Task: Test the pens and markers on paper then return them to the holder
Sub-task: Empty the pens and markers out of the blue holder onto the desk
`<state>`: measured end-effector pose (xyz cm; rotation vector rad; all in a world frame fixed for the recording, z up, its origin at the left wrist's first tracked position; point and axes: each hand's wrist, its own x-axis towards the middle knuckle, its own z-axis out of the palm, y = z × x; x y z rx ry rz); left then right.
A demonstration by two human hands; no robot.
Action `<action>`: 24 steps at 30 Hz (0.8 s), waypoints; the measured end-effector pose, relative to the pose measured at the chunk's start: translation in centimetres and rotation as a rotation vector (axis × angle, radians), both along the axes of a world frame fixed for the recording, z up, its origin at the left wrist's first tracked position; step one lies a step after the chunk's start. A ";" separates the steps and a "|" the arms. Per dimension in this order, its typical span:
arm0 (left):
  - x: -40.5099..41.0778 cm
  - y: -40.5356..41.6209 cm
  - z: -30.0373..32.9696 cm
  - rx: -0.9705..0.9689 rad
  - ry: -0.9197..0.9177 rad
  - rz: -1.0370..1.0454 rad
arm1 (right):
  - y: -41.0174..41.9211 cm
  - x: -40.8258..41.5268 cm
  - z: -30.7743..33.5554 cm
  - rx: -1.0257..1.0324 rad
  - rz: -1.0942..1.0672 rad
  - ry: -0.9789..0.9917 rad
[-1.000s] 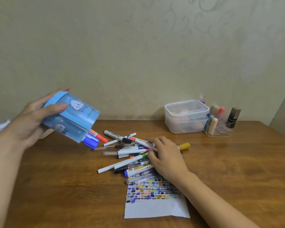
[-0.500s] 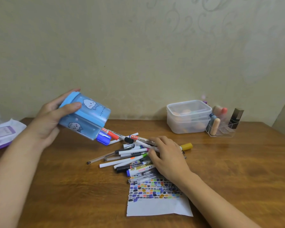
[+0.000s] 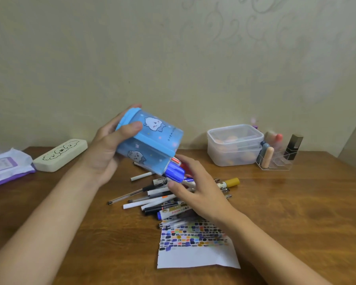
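Note:
My left hand [image 3: 105, 153] grips a blue pen holder [image 3: 152, 145] with cat pictures, tilted above the table with its mouth pointing down to the right. A blue marker [image 3: 174, 173] and a red one stick out of the mouth. My right hand [image 3: 201, 190] is raised at the mouth, thumb and fingers curled round a white pen whose body is mostly hidden. Below lies a pile of pens and markers [image 3: 152, 199], with a yellow-capped marker [image 3: 230, 183] at its right. A white paper [image 3: 195, 256] with rows of coloured test marks lies nearer me.
A clear lidded box [image 3: 234, 145] and an acrylic organiser [image 3: 275, 161] with cosmetics stand at the back right by the wall. A cream pencil case [image 3: 60, 154] and a purple wipes packet [image 3: 6, 167] lie at the back left.
My left hand has brought the tilted holder to the right, over the pile. My right hand has lifted off the pile and come up to the holder's mouth.

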<state>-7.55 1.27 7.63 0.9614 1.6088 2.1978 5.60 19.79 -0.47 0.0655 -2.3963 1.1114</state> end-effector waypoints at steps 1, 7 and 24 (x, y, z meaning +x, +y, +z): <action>0.1 0.2 -0.1 0.006 -0.010 -0.002 | 0.1 0.0 0.1 -0.021 -0.005 0.003; 0.2 0.3 -0.6 -0.012 -0.055 -0.002 | 0.7 -0.1 0.4 -0.149 0.057 -0.041; -3.4 -3.0 -1.1 0.035 -0.091 0.144 | 4.8 -0.5 -0.6 -0.079 -0.297 -0.078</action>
